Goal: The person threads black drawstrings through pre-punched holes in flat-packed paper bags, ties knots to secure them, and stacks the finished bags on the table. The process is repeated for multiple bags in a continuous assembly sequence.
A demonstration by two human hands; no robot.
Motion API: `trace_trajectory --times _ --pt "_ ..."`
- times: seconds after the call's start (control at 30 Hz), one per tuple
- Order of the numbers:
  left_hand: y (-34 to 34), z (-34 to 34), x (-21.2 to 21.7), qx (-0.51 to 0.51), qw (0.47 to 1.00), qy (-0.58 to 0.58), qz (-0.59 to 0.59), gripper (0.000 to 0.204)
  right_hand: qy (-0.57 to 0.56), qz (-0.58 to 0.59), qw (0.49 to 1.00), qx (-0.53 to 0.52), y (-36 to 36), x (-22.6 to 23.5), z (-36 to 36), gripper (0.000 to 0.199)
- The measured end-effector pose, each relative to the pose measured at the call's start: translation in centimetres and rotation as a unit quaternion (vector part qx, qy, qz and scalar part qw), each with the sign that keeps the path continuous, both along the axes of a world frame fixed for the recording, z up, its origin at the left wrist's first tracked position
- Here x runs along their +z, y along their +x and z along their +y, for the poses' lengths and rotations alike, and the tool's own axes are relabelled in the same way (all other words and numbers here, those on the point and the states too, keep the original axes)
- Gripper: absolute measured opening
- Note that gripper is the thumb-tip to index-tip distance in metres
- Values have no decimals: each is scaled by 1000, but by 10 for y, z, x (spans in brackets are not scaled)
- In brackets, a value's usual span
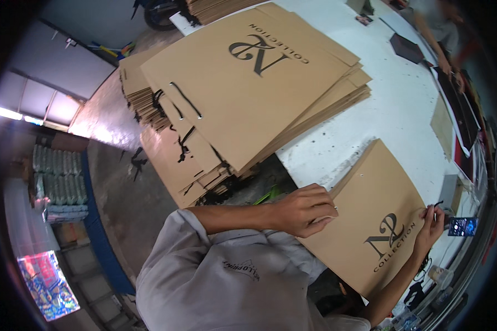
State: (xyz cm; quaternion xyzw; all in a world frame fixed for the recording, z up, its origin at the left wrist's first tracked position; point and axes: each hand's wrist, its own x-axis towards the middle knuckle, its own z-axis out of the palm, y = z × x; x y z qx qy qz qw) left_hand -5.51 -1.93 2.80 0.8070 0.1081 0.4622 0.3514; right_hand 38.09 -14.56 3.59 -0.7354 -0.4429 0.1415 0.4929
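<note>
A brown paper bag (364, 220) with a black printed logo lies at a slant on the white table in front of me. My left hand (309, 211) is at its mouth edge by a small eyelet, fingers curled together; what they pinch, if anything, is hidden. Over at the bag's right side, my right hand (429, 227) pinches a short black cord (438, 203), its end sticking out above the fingertips.
To the left, a tall stack of similar brown bags (215, 99) with black cord handles overhangs the white table (326, 149). A phone (462, 227) with a lit screen is beyond my right hand. Another person's hand (446, 66) works over dark sheets at the far right.
</note>
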Motion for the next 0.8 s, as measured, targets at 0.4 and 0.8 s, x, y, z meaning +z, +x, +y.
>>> trace_trajectory --times 0.4,0.8 --pt "-139 14 102 392 825 246 324 43 -103 101 989 43 -105 -14 2 19" --pt "-201 2 99 546 820 108 132 11 -174 161 970 49 -115 4 9 24"
